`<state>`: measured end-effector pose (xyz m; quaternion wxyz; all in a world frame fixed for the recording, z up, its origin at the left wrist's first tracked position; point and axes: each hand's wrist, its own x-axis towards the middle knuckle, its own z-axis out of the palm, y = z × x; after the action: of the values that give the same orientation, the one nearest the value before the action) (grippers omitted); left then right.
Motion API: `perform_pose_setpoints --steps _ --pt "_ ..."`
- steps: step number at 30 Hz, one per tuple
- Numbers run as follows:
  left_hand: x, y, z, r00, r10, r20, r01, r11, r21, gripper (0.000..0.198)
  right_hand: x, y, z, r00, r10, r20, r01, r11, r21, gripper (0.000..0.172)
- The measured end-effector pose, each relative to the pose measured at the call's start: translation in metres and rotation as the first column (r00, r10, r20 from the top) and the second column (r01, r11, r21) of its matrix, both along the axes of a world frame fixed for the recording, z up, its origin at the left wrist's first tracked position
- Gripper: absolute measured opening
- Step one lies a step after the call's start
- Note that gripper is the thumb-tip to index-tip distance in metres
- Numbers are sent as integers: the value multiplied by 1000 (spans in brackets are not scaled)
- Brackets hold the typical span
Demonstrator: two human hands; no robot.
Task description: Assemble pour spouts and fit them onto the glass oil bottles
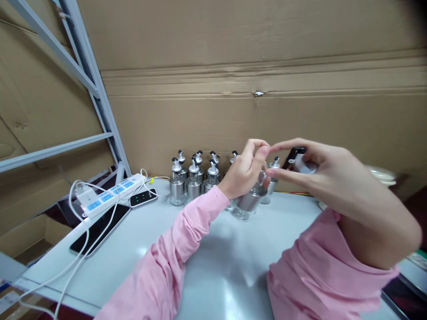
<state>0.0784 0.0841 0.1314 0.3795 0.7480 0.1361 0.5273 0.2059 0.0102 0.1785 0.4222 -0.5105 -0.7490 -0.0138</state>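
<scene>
Bottle [248, 202] in left hand [242, 175], cap [302, 163] in right hand [328, 180] above.

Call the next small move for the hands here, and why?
Probably bring the black-and-white cap piece in the right hand down onto the neck of the tilted bottle that the left hand grips. The piece sits just beside that neck, not seated, while the bottles standing by the cardboard already carry spout tops.

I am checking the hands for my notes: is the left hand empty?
No, the left hand holds a bottle, while the right hand holds a cap.
</scene>
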Motion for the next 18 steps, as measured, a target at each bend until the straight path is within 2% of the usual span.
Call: perform_pose_setpoints --steps 7,13,15,18 --pt "6 2 -3 994 90 61 -93 995 44 36 7 13 -6 991 84 107 -73 992 -99 36" --pt "14 5 -11 985 167 43 -167 986 10 35 8 11 -4 992 -13 124 42 972 -232 23" --pt "18 4 -15 990 140 0 -140 990 -5 33 12 9 -4 985 -48 165 93 957 -276 16" --pt "26 1 -21 996 53 -74 -55 998 -19 31 24 10 -7 977 -50 208 118 937 -328 15"
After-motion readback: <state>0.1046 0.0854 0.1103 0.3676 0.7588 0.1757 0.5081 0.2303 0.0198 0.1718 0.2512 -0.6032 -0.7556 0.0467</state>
